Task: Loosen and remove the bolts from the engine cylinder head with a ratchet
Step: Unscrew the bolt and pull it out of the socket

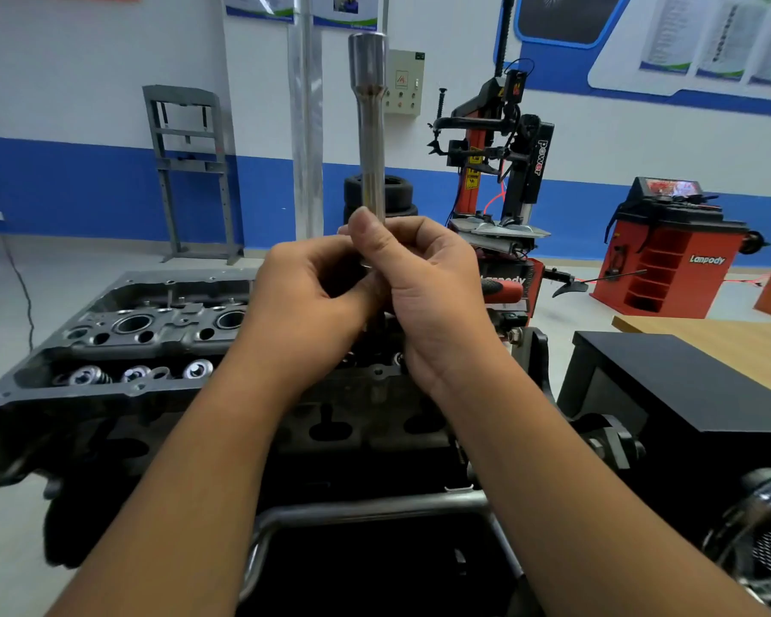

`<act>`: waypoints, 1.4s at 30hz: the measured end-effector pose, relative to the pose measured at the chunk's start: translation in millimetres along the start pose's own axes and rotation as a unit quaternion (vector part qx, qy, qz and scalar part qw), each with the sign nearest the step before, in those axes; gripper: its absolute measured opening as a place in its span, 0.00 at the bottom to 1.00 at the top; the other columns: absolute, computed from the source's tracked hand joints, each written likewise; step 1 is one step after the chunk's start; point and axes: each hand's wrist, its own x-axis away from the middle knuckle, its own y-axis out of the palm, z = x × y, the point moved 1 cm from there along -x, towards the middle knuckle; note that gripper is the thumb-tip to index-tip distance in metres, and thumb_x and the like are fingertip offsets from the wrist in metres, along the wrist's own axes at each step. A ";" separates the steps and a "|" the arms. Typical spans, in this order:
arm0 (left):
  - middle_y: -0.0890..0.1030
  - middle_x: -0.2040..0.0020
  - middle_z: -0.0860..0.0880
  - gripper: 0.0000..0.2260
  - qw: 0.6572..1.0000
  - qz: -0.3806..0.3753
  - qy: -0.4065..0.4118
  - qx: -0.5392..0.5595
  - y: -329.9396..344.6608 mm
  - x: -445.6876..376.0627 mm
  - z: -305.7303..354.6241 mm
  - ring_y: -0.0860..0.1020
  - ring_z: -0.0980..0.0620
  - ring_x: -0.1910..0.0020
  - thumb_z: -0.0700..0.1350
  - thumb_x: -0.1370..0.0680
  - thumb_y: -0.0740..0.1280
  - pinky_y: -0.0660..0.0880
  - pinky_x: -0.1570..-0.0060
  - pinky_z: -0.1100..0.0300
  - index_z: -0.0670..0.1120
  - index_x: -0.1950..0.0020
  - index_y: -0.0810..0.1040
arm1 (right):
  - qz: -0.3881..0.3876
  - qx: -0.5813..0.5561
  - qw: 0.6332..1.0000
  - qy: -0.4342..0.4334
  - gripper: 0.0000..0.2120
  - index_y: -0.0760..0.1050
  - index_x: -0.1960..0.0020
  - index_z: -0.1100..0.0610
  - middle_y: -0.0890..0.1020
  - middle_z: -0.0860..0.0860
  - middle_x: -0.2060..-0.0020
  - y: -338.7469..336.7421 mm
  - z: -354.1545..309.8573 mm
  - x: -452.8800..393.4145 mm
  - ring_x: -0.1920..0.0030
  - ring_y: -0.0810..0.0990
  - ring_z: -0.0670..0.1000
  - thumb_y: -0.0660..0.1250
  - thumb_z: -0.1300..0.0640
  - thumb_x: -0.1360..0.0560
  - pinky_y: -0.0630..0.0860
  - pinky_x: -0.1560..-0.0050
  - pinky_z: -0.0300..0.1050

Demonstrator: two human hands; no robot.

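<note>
A long steel extension bar [371, 140] with a wide socket end at its top stands upright in front of me, above the cylinder head [152, 345]. My right hand [423, 282] grips its lower part, thumb pressed on the shaft. My left hand [312, 291] curls around the bottom end beside it; what its fingers hold there is hidden. A red and black handle [504, 289] pokes out to the right behind my right hand. The grey cylinder head lies on a stand, with valve springs [139, 374] and open bores along its left half. No bolts are plainly visible.
A black box [686, 385] sits on a wooden table [731, 345] at the right. Behind stand a red tyre changer [499, 171], a red wheel balancer [668, 256], stacked tyres [397, 193] and a grey press frame [192, 171]. A metal stand bar [375, 509] runs below my arms.
</note>
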 end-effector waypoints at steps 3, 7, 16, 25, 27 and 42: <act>0.87 0.46 0.51 0.11 0.997 -0.054 -0.038 0.049 -4.9 1.3 -2.2 0.86 0.53 0.46 0.41 0.15 0.64 0.82 0.59 0.62 0.51 0.38 0.83 | 0.007 0.008 1.000 -0.012 0.12 0.82 0.52 0.61 0.87 0.57 0.53 1.5 1.8 -1.9 0.51 0.87 0.55 0.72 0.51 0.21 0.84 0.52 0.47; 0.88 0.49 0.49 0.09 0.994 -0.009 -0.077 0.075 -8.5 1.4 -3.6 0.87 0.49 0.51 0.39 0.17 0.67 0.81 0.65 0.59 0.47 0.40 0.83 | -0.009 0.005 1.000 0.015 0.12 0.83 0.52 0.58 0.87 0.57 0.54 3.1 1.4 -2.2 0.53 0.87 0.56 0.70 0.49 0.19 0.84 0.56 0.49; 0.88 0.48 0.55 0.10 0.998 -0.016 -0.053 0.043 -2.9 3.3 -0.3 0.86 0.56 0.47 0.40 0.17 0.67 0.84 0.52 0.59 0.52 0.41 0.83 | 0.015 0.007 1.000 0.001 0.15 0.83 0.51 0.60 0.88 0.57 0.54 1.1 4.0 -3.0 0.48 0.87 0.59 0.69 0.48 0.19 0.85 0.46 0.57; 0.88 0.49 0.55 0.08 0.999 0.004 -0.026 0.034 -1.3 4.6 0.6 0.86 0.57 0.49 0.44 0.20 0.70 0.82 0.54 0.64 0.51 0.42 0.84 | -0.011 0.001 1.000 -0.012 0.19 0.81 0.49 0.63 0.87 0.60 0.53 1.6 2.3 0.1 0.49 0.87 0.60 0.76 0.46 0.27 0.84 0.45 0.62; 0.88 0.48 0.55 0.09 0.998 -0.007 -0.042 0.043 -1.3 3.6 0.1 0.86 0.57 0.47 0.42 0.17 0.67 0.82 0.52 0.64 0.52 0.41 0.83 | -0.010 0.000 1.000 -0.002 0.21 0.83 0.51 0.63 0.86 0.60 0.53 1.4 1.3 0.3 0.47 0.86 0.62 0.72 0.43 0.26 0.83 0.43 0.64; 0.88 0.54 0.53 0.11 0.998 0.042 -0.035 0.034 -0.7 3.1 -0.1 0.87 0.55 0.55 0.47 0.27 0.75 0.83 0.61 0.62 0.48 0.46 0.83 | -0.011 -0.027 0.999 0.023 0.12 0.83 0.52 0.58 0.87 0.59 0.53 0.6 1.5 -2.8 0.51 0.87 0.59 0.75 0.48 0.25 0.85 0.50 0.57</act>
